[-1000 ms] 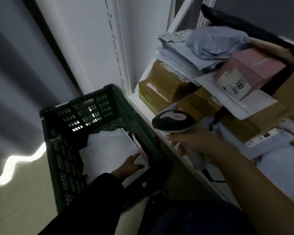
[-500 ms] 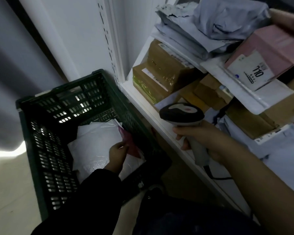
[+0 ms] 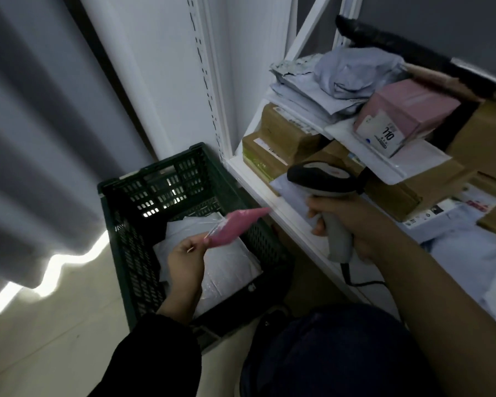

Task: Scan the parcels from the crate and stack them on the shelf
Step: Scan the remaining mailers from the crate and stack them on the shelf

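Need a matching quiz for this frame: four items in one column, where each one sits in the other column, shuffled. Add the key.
Things:
1. pink parcel
2. barcode scanner
3. white parcel
4. pink box

Places:
A. lying in the green crate
B. gripped in the right hand
C. stacked on the shelf
D. pinched in the left hand, above the crate

Pairs: 1-D, 2-B, 3-A, 4-C
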